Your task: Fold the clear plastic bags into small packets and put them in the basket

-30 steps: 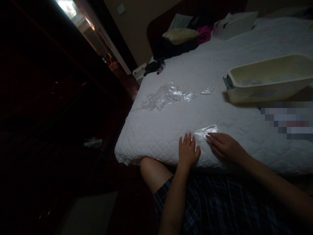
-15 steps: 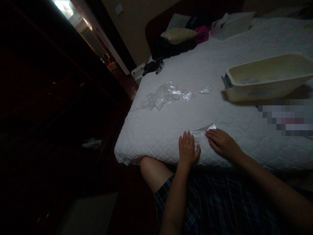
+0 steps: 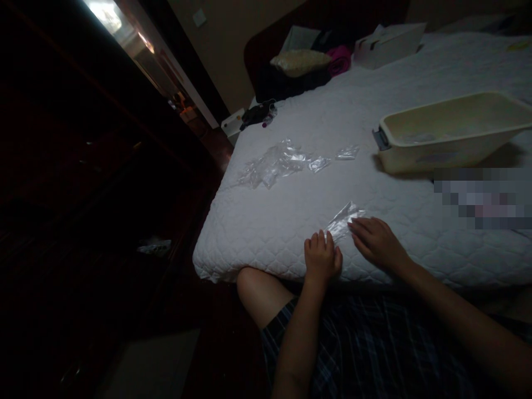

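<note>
Here we are at lower centre of the frame, both hands down on the near edge of the white quilted bed cover [image 3: 257, 233], and between them a clear plastic bag [image 3: 341, 223], lying slantwise, creased and catching the light. The left hand [image 3: 322, 257] is palm down at the bag's lower-left end, fingers a little bent and thumb held out to the side; whether it pinches the plastic or merely presses on it, I cannot tell. Over to the right hand [image 3: 378, 238], half open, fingers together and pointing left, the tips right at the bag's right side, though any grip there is hidden from us.

Up to the middle of the frame: a crumpled heap of clear plastic [image 3: 274, 163], a small piece [image 3: 319, 164] at its right end, and another piece [image 3: 347, 153] just apart, farther right. At right, a long cream tub [image 3: 440, 158] with a grey clip [image 3: 381, 138] on its left end, a pixelated patch below it. Along the top, a pale cushion [image 3: 301, 62], a pink roll [image 3: 339, 60] right beside it, then a white box [image 3: 393, 45]. And lower centre, a bare knee [image 3: 257, 291] against the bed's edge, dark checked cloth [image 3: 353, 343] alongside
</note>
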`<state>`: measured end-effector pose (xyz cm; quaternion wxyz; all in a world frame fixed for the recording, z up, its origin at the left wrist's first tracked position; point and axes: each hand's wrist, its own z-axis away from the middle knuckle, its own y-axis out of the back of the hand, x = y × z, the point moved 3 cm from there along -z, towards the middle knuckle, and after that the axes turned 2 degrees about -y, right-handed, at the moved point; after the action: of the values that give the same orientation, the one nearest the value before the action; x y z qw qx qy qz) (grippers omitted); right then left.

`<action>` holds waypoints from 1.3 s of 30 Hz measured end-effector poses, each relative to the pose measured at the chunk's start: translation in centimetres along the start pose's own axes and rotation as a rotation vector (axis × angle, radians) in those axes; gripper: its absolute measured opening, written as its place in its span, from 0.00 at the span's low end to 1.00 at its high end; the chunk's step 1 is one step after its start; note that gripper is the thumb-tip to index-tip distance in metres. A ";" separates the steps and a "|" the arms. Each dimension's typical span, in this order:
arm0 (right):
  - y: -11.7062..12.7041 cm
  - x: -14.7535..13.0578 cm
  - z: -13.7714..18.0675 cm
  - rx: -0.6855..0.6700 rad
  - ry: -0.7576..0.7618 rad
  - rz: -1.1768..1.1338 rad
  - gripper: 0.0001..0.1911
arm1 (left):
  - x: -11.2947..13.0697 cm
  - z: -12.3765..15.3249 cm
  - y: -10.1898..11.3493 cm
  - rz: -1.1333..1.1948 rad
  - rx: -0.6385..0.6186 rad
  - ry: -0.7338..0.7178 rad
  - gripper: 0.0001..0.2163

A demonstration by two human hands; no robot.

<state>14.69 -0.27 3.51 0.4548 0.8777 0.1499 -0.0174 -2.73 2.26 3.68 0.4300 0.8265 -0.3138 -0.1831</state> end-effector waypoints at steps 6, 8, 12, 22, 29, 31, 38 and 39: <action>-0.5 0.2 0.0 -0.035 -0.045 -0.024 0.19 | 1.0 0.0 0.8 0.095 0.087 -0.173 0.16; -0.7 0.3 0.1 -0.041 -0.039 -0.044 0.20 | 1.1 0.0 0.9 0.167 0.086 -0.263 0.14; -0.9 0.6 0.3 -0.047 -0.008 -0.077 0.18 | 0.2 0.3 0.6 0.248 0.073 -0.298 0.14; -0.9 1.0 0.3 -0.074 0.042 -0.184 0.21 | -3.0 -1.2 -1.3 0.373 0.056 -0.219 0.12; -1.0 1.1 0.4 -0.064 0.050 -0.214 0.23 | -2.5 -1.5 -3.0 0.479 -0.145 -0.257 0.11; -0.9 1.1 0.4 -0.025 0.021 -0.233 0.21 | -2.5 -1.3 -3.0 0.482 -0.123 -0.244 0.10; -0.3 0.9 1.0 0.034 -0.003 -0.259 0.23 | -2.2 -1.1 -2.4 0.374 -0.059 -0.173 0.11; -0.2 0.8 0.9 0.030 0.004 -0.259 0.23 | -2.2 -1.1 -2.4 0.356 -0.045 -0.164 0.11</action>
<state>15.50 -0.69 2.64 0.4351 0.8578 0.2626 -0.0763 -2.82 5.45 2.36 0.4467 0.7305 -0.4850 -0.1778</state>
